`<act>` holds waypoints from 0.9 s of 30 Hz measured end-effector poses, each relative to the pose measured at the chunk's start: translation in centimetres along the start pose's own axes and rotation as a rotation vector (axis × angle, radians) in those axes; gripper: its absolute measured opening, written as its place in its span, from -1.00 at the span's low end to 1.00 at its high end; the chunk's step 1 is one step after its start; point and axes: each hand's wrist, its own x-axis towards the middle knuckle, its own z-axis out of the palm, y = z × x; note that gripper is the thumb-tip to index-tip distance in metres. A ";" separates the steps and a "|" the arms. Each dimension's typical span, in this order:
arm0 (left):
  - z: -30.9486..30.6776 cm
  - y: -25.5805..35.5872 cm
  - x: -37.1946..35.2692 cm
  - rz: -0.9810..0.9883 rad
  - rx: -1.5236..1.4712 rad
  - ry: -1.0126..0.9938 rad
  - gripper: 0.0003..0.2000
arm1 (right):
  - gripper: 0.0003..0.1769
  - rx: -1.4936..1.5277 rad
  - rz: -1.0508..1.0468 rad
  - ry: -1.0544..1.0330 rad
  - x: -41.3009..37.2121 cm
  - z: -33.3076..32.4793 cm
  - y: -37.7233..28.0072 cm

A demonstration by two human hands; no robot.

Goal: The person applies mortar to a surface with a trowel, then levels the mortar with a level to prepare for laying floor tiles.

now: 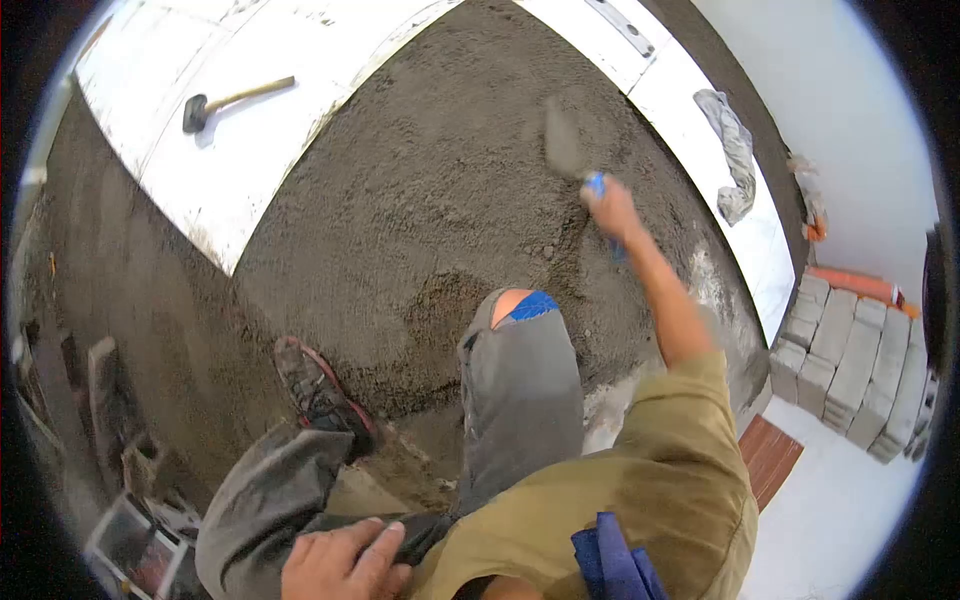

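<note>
My right hand (612, 212) is wrapped around the blue handle of a trowel (563, 140). Its blade, smeared by motion, is over the grey mortar bed (420, 180), pointing away from me. Rough, loose mortar and small lumps lie just below the hand. Down at the bottom of the view, my left hand (345, 562) rests on my grey trouser leg with relaxed, slightly bent fingers and holds nothing. My bent knee (522, 380) stands over the mortar between the two hands.
White tiles (250, 170) border the mortar on the left, with a mallet (235, 102) on them. More tiles (765, 270) on the right carry a grey rag (730, 155) and a level (622, 25). Stacked grey blocks (850, 350) stand by the white wall.
</note>
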 end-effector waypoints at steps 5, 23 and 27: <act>2.5 -0.7 -1.9 -0.263 0.098 0.066 -0.58 | -0.49 0.152 -0.303 -0.362 -5.9 -3.2 -5.9; 13.0 -8.0 4.4 0.459 0.543 -0.425 -0.80 | -0.50 -0.224 0.120 -0.092 -3.0 -5.6 2.4; 17.6 -12.5 5.4 0.675 0.425 -0.355 -0.83 | -0.51 -0.105 -0.144 -0.080 -11.4 -0.9 -0.6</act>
